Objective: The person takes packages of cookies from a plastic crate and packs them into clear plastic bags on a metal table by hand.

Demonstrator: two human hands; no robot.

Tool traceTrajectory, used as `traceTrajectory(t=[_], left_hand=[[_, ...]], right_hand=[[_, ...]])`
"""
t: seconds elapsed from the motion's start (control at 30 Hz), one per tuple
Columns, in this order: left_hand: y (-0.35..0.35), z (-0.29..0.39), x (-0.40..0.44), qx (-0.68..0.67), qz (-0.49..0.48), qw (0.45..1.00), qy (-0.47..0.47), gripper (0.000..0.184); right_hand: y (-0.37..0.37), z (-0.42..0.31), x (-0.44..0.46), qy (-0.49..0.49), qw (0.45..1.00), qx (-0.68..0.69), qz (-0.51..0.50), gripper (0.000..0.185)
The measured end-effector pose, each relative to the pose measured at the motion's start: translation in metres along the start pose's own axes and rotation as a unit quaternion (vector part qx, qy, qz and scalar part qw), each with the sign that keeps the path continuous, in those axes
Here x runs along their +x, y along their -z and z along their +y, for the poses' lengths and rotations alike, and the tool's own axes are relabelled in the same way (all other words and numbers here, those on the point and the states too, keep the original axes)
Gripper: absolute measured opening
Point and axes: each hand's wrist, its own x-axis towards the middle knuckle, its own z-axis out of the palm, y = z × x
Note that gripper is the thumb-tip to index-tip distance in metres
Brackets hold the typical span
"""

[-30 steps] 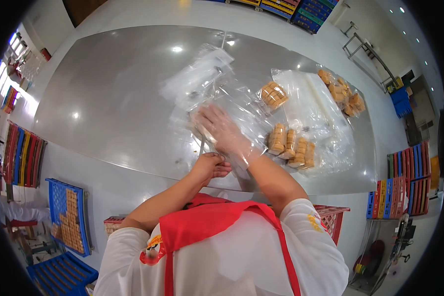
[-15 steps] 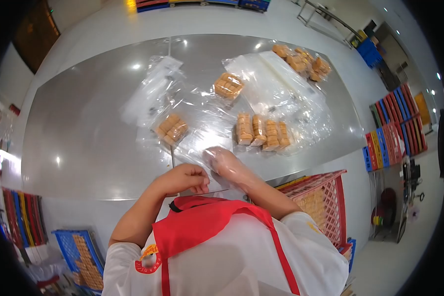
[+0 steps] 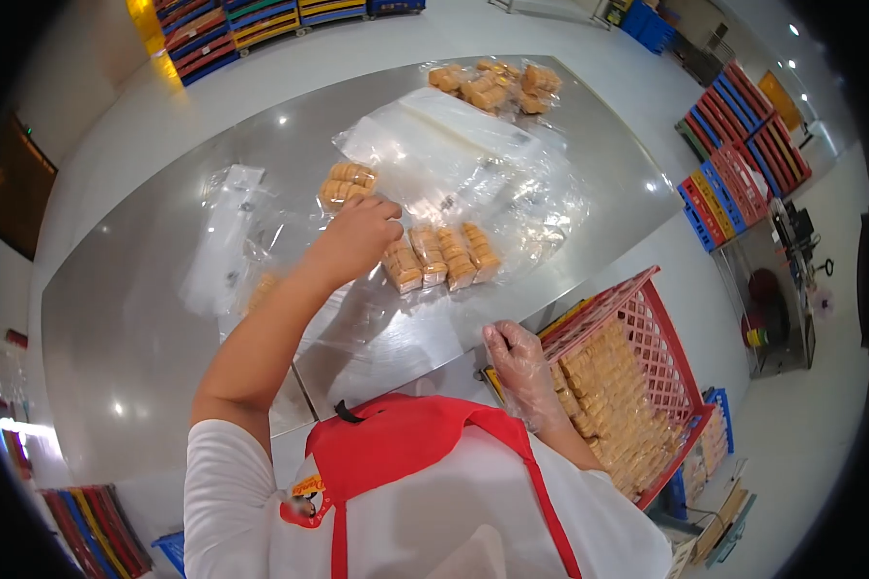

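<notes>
My bare left hand (image 3: 357, 236) reaches over the metal table (image 3: 135, 318), its fingers apart and slightly bent. It lies between a clear pack of biscuits (image 3: 347, 185) and a row of several biscuit stacks (image 3: 457, 258); whether its fingertips touch them is unclear. Behind the row lies a spread of clear plastic bags (image 3: 425, 145). My right hand (image 3: 519, 359), in a clear plastic glove, is curled closed near the table's front edge, with nothing visible in it. Behind my left forearm another pack (image 3: 264, 289) is partly hidden.
A red crate (image 3: 661, 357) full of biscuits stands at the right, beside my right forearm. More clear bags (image 3: 224, 232) lie on the table's left part, and bagged biscuits (image 3: 492, 85) at its far end. Stacked coloured crates (image 3: 743, 145) stand farther off.
My left hand has moved forward to the biscuit packs. My gloved right hand has left the tabletop toward the crate and curled closed. The view has turned right, showing more of the crate.
</notes>
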Motion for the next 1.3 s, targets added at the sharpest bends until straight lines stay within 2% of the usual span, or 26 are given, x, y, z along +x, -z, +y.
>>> traceTrajectory(t=[0.1,0.2,0.3,0.37,0.43,0.5,0.6,0.67,0.77,0.8,0.87,0.9,1.0,1.1,1.2,1.3], left_hand=[[0.022,0.006,0.014,-0.070,-0.049,0.996,-0.023,0.009],[0.065,0.027,0.012,-0.183,-0.022,0.982,0.030,0.007],[0.099,0.043,-0.006,-0.282,0.054,0.958,0.030,0.007],[0.117,0.055,-0.022,-0.298,0.065,0.949,0.076,0.007],[0.117,0.071,-0.039,-0.319,0.112,0.933,0.122,0.008],[0.112,0.084,-0.057,-0.313,0.130,0.927,0.159,0.009],[0.093,0.091,-0.087,-0.287,0.176,0.913,0.229,0.009],[0.075,0.090,-0.111,-0.291,0.210,0.889,0.285,0.010],[0.034,0.098,-0.142,-0.494,0.282,0.694,0.443,0.021],[0.038,0.103,-0.149,-0.589,0.256,0.600,0.477,0.021],[0.049,0.116,-0.163,-0.747,0.191,0.378,0.512,0.021],[0.048,0.121,-0.171,-0.768,0.192,0.365,0.489,0.017],[0.031,0.137,-0.182,-0.746,0.264,0.347,0.503,0.014],[0.035,0.146,-0.187,-0.731,0.278,0.334,0.527,0.011],[0.034,0.149,-0.188,-0.738,0.288,0.350,0.500,0.011],[0.034,0.154,-0.178,-0.703,0.273,0.427,0.500,0.012]], right_hand=[[-0.001,0.005,0.006,0.043,0.998,0.037,0.028,0.023],[0.004,-0.013,0.021,0.078,0.994,0.066,0.041,0.024],[0.018,-0.065,0.031,0.104,0.991,0.077,0.034,0.031],[0.012,-0.100,0.036,0.124,0.952,0.278,0.008,0.030],[0.002,-0.127,0.042,0.107,0.907,0.401,-0.067,0.030],[-0.010,-0.143,0.044,0.053,0.874,0.444,-0.190,0.028],[-0.043,-0.131,0.049,-0.030,0.846,0.457,-0.274,0.026],[-0.060,-0.133,0.044,-0.060,0.853,0.442,-0.270,0.026],[-0.079,-0.132,0.035,-0.138,0.839,0.438,-0.292,0.026],[-0.086,-0.128,0.034,-0.148,0.838,0.432,-0.299,0.026],[-0.093,-0.123,0.028,-0.170,0.829,0.429,-0.316,0.024],[-0.094,-0.125,0.024,-0.182,0.821,0.433,-0.325,0.024],[-0.100,-0.119,0.018,-0.212,0.808,0.402,-0.374,0.020],[-0.100,-0.118,0.015,-0.226,0.789,0.397,-0.411,0.017],[-0.101,-0.121,0.014,-0.203,0.790,0.406,-0.412,0.015],[-0.100,-0.125,0.010,-0.163,0.812,0.394,-0.400,0.014]])
